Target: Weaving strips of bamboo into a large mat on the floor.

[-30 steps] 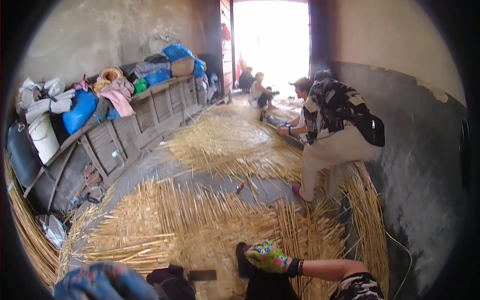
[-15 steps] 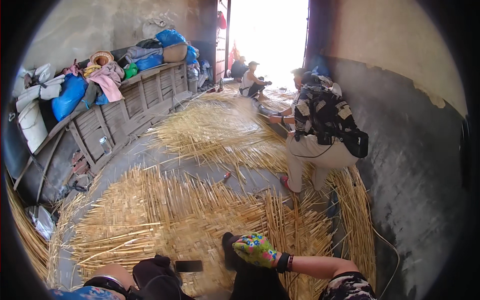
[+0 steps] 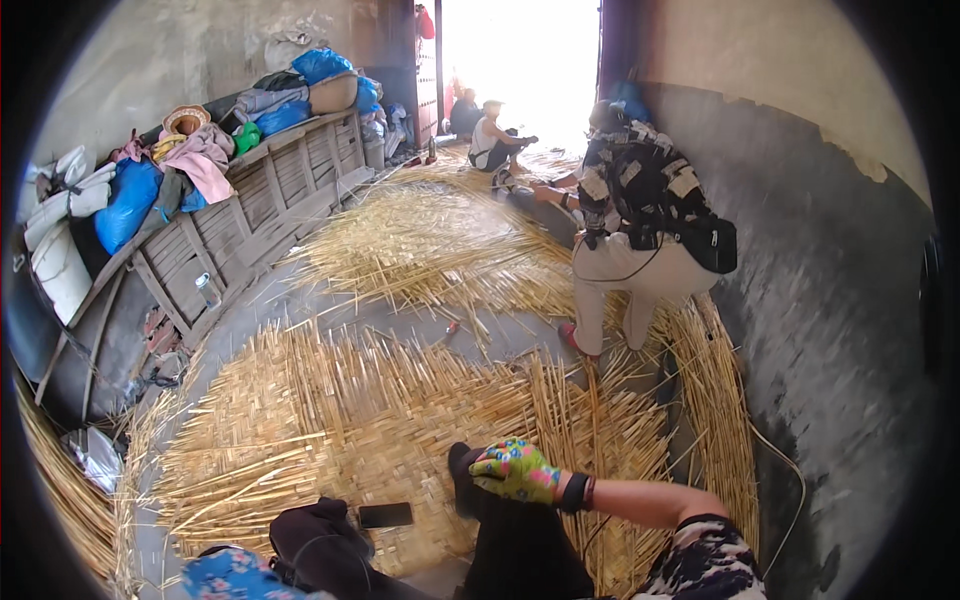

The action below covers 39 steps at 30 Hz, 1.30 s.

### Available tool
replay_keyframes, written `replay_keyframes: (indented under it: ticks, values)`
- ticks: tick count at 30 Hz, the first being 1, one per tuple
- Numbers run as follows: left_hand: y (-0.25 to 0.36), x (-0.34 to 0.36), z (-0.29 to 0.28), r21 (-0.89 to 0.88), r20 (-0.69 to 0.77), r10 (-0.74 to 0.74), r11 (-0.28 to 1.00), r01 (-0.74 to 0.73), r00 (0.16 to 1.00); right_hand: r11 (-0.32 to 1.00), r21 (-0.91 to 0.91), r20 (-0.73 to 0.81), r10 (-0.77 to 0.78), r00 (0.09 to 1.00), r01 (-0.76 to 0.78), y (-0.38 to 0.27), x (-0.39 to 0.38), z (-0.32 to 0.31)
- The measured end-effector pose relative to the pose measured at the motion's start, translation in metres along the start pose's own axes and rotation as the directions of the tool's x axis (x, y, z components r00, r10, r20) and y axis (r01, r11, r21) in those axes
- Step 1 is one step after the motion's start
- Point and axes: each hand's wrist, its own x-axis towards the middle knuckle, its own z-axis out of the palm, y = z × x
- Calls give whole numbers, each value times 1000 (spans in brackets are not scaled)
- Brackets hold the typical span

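Observation:
My right hand [image 3: 520, 470], in a yellow-green flowered glove, rests on my black-trousered right leg [image 3: 530, 545] beside the dark shoe [image 3: 463, 478]. Its fingers drape over the leg and lie slightly apart, with nothing visible in them. A blue flowered sleeve [image 3: 240, 575] shows at the lower left, but my left hand is out of sight. Between my legs a dark phone [image 3: 386, 515] lies flat on a woven reed mat [image 3: 330, 430]. Loose stalk ends stick out along the mat's edges.
Ahead lies another spread of reeds [image 3: 440, 245]. At its right a person [image 3: 645, 220] in a patterned dark shirt bends over; others sit near the bright doorway. Wooden boards [image 3: 250, 205] piled with bags line the left. A reed bundle [image 3: 715, 390] runs along the right wall.
The view has shifted, and my left forearm has drawn back, leaving mainly its sleeve visible. My right hand stays on my leg. The bending person has lowered their head and turned away.

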Motion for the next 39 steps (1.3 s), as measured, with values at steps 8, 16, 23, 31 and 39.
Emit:
replay_keyframes:
  ticks: [8, 16, 23, 31, 39]
  values:
    - [-26, -87, -50, 278, -136, -483, 820, 501, 865, 702, 612, 644, -176, 745, -364, 47, 119, -100]
    - [-135, -240, -151, -283, -774, -547, 749, 599, 318, 906, 160, 348, -424, 836, 393, 115, 378, -72]
    - [-286, -408, -116, -591, -757, -590, 435, 679, -281, 606, -778, -443, -340, 830, -167, 191, 496, -139]
    - [-441, -505, -35, -881, -370, -791, 465, -86, -487, 874, 485, 55, -18, 998, -11, 316, 540, 121]
    - [-608, -492, 132, -486, 21, -880, 406, -774, -474, 339, 547, 806, 33, 591, -765, 237, 275, 546]
